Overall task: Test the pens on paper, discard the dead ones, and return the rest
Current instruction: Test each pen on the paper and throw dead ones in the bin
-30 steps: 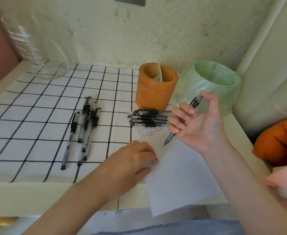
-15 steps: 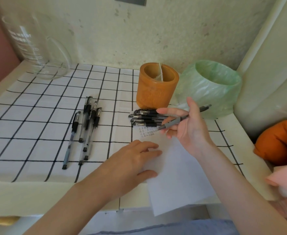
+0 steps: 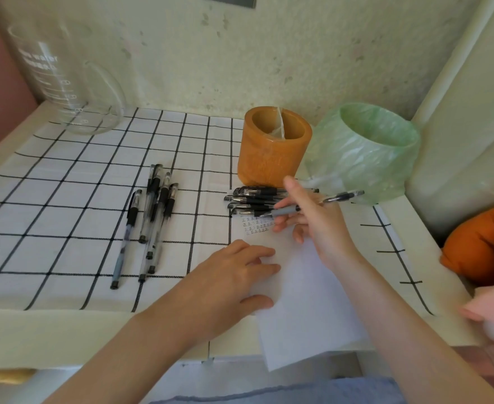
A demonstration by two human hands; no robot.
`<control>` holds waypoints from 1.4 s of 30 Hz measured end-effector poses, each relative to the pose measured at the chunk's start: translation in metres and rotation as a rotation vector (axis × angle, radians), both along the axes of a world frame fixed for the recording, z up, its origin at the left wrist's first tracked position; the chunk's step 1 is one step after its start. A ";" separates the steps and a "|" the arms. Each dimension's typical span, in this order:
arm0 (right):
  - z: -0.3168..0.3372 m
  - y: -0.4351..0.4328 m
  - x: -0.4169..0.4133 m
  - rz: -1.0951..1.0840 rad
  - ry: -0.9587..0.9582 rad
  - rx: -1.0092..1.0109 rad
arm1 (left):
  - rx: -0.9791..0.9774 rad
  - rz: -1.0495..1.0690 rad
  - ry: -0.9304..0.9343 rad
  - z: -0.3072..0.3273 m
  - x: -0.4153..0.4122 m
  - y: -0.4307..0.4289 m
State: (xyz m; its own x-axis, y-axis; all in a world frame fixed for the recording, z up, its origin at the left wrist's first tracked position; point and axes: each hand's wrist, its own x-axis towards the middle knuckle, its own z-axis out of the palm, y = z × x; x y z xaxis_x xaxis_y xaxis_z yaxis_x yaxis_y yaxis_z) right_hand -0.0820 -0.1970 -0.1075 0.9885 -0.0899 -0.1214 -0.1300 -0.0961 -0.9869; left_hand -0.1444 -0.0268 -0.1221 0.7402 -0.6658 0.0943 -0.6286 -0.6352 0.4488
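Pinched between my right hand's (image 3: pixel 312 223) thumb and fingers is a grey-gripped ballpoint pen with a clear barrel (image 3: pixel 309 206), lying nearly level with its tip pointing toward nine o'clock, at the small rows of ink marks on the white sheet of paper (image 3: pixel 307 301). My left hand (image 3: pixel 234 275) lies flat and open, fingers spread on the paper's near-left edge, holding nothing. From largest down: the white tabletop covered by a black-grid cloth (image 3: pixel 65 199) carries everything; at eleven o'clock from the paper stands a clear glass measuring jug (image 3: pixel 65 91); at one o'clock sits a round bin lined with a pale green plastic bag (image 3: pixel 365 153); just beside it, at twelve o'clock, an orange cylindrical pen holder (image 3: pixel 272 150). Five black-capped clear pens (image 3: pixel 152 217) lie together at nine o'clock, well apart from the paper. A second bunch of black-capped pens (image 3: pixel 251 201) lies crosswise at the paper's far edge, just beyond the ink marks.
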 end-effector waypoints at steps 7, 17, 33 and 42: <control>-0.018 0.005 0.004 -0.128 -0.241 -0.151 | 0.002 -0.001 -0.006 -0.001 0.000 0.000; -0.034 0.006 0.008 -0.194 -0.340 -0.261 | 0.028 -0.001 -0.002 -0.002 -0.001 0.001; -0.036 0.007 0.007 -0.178 -0.351 -0.260 | 0.024 0.001 -0.001 -0.002 0.000 0.001; -0.034 0.006 0.007 -0.169 -0.357 -0.262 | 0.023 -0.003 0.001 -0.002 0.000 0.001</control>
